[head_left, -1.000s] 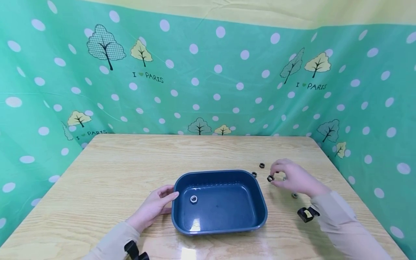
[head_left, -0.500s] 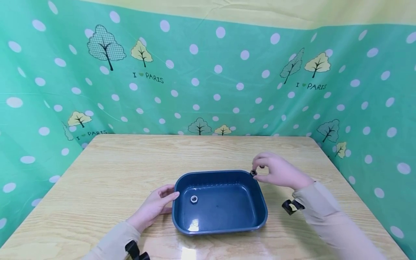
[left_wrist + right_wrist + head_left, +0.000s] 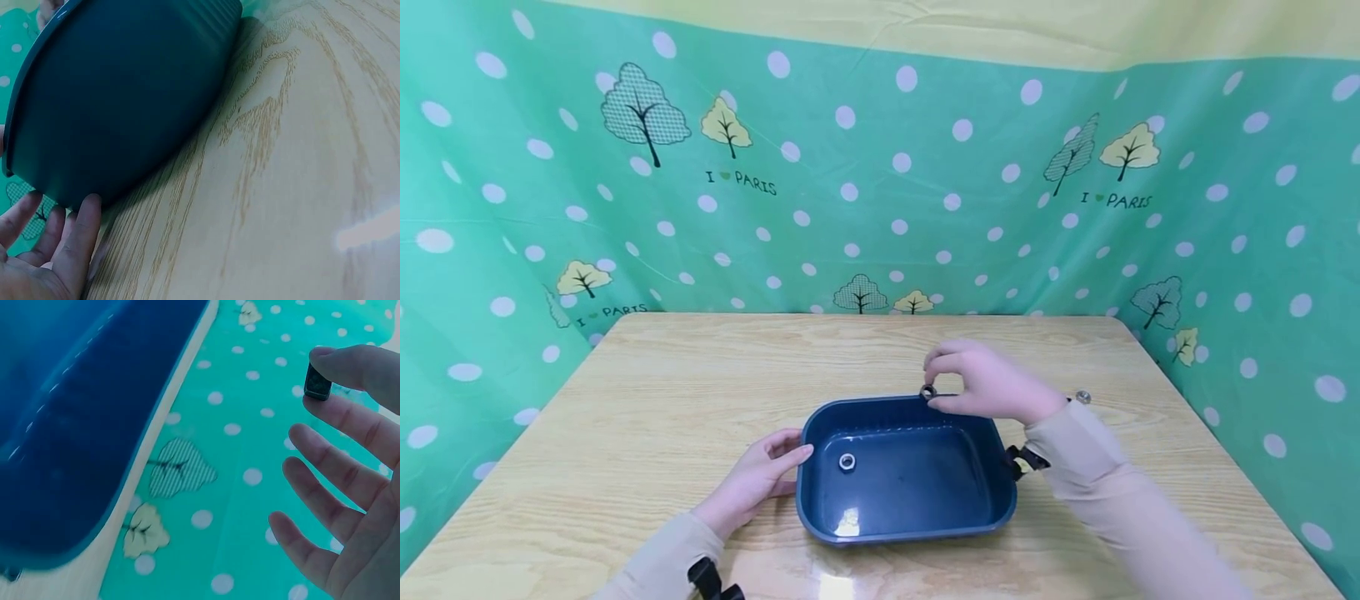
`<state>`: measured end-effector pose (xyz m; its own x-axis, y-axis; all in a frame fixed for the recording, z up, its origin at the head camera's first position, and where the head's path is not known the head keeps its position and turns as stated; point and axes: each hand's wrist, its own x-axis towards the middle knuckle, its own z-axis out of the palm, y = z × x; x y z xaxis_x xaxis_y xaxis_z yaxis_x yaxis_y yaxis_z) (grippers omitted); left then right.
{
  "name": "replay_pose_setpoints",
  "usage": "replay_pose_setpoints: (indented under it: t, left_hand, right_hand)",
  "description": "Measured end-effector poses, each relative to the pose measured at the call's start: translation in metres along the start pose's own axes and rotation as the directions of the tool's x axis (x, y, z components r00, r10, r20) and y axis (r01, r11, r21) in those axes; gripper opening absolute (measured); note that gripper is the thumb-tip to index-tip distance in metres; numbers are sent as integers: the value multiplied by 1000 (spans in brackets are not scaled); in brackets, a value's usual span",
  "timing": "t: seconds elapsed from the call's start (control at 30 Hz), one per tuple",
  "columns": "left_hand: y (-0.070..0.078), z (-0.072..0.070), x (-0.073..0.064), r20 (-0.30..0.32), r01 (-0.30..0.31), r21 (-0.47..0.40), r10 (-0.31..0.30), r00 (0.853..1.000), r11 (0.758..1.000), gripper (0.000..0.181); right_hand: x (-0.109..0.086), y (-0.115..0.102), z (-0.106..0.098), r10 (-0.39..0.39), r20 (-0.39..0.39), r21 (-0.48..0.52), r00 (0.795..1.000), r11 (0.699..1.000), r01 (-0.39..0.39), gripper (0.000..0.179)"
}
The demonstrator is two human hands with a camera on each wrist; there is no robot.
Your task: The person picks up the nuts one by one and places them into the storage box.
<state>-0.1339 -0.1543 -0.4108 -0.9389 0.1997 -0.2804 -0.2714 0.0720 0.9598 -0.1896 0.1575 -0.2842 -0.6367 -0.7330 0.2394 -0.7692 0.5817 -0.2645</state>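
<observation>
1. Here's the tub [image 3: 910, 492], blue and upright, sitting between the middle of the table [image 3: 685, 417] and its near edge.
2. On its left edge, the left hand [image 3: 758, 475]: thumb at the rim, the other fingers against the outer wall, a loose hold with the fingers barely bent.
3. Look at the right hand [image 3: 992, 379], up at the tub's far edge! Thumb and forefinger are pinched together on a dark nut [image 3: 928, 392], nothing slack in that grip, while the other three fingers fan out free.
4. From the head, that nut lines up with the tub's far rim; from the right wrist there's a clear gap between them, so it's outside the tub and touching only fingers.
5. Inside, a silver nut [image 3: 847, 466] lies on the tub's floor, towards the left edge.
6. And over by the table's right edge, another nut [image 3: 1082, 397], just past the right sleeve [image 3: 1120, 492].
7. Behind it all, a green dotted cloth [image 3: 820, 167] hangs beyond the table's far edge.
</observation>
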Motion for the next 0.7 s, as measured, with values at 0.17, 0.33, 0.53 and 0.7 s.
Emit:
replay_pose_setpoints:
  t: [0.17,0.33,0.53,0.7]
  left_hand:
    - [0,0,-1,16,-11,1,11,1000,1000,55]
    - [-2,-1,0,5,4,-8,-4,1000,1000,55]
    - [-3,-1,0,5,1,-4,-1,1000,1000,55]
    - [-1,-1,0,9,-3,-4,3,1000,1000,55]
  right_hand:
    - [13,-9,9,-38,20,37,999,999,37,11]
    - [22,-17,23,-71,40,73,997,995,68,11]
    - [30,-26,39,-96,81,127,992,988,85,13]
    - [33,-32,51,-116,113,162,987,982,97,13]
